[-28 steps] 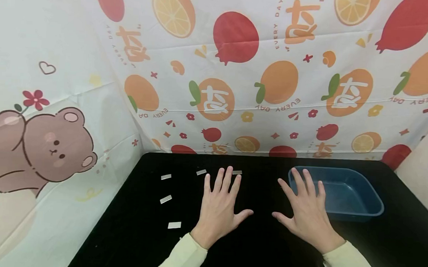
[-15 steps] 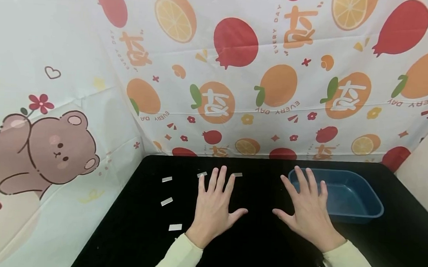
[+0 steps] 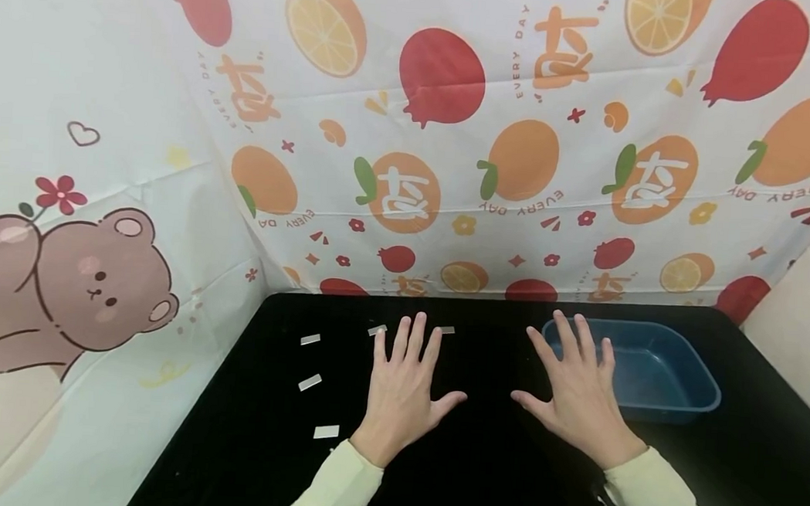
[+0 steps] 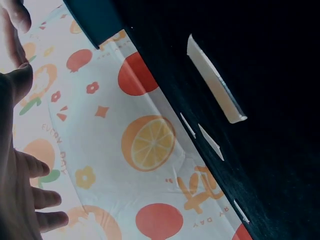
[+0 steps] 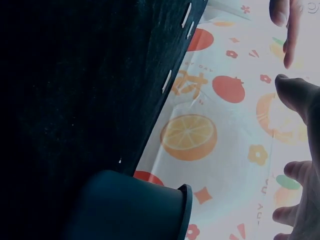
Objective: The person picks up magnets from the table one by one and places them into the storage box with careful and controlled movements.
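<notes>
My left hand (image 3: 402,392) is held palm down over the black table with its fingers spread and thumb out, holding nothing. Several small, thin white rectangular pieces lie around it: one (image 3: 327,432) to its left near the wrist, others (image 3: 311,340) farther back, and one piece (image 3: 377,330) right at the little fingertip. In the left wrist view a piece (image 4: 215,82) looks like a thin flat block seen edge-on. My right hand (image 3: 584,395) spreads its fingers too, holding nothing, and overlaps the left end of a blue plastic basin (image 3: 674,414) in the head view.
The black table (image 3: 488,482) ends at the back against a white curtain (image 3: 479,172) printed with fruit. Another white sheet (image 3: 180,394) with a bear print hangs on the left. The basin's wall (image 5: 135,205) shows below the right hand in the right wrist view.
Compared with the first frame, my left hand has shifted slightly left, so its fingertips now meet the back piece in view. The right hand stays nearly in place, and the head view has wobbled slightly.
</notes>
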Demonstrator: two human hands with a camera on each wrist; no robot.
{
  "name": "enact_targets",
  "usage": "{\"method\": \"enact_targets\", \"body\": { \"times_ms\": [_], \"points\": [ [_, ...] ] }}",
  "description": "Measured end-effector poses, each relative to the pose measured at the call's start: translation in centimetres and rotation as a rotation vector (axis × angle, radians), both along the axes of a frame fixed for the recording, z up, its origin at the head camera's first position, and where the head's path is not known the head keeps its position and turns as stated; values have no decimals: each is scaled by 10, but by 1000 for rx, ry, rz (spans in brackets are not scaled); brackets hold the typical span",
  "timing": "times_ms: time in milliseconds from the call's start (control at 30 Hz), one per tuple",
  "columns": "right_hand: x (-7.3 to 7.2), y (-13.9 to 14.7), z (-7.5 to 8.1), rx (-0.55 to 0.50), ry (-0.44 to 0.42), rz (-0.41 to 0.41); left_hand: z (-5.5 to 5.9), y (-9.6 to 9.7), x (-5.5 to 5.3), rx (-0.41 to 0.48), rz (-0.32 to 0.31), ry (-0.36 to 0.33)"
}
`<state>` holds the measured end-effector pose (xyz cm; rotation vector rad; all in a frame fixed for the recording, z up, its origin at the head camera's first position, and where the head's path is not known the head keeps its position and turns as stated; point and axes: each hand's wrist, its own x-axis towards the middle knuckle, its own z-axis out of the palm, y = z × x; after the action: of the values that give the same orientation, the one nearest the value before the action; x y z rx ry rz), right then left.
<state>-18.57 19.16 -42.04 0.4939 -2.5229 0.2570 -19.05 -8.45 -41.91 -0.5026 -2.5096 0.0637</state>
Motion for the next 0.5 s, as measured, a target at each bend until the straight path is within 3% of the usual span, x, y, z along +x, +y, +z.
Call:
{"method": "enact_targets", "body": {
  "times_ms": [500],
  "points": [
    [4,13,-2,-17,-89,-49,-5,1,-2,-6,-6,-14]
  ]
}}
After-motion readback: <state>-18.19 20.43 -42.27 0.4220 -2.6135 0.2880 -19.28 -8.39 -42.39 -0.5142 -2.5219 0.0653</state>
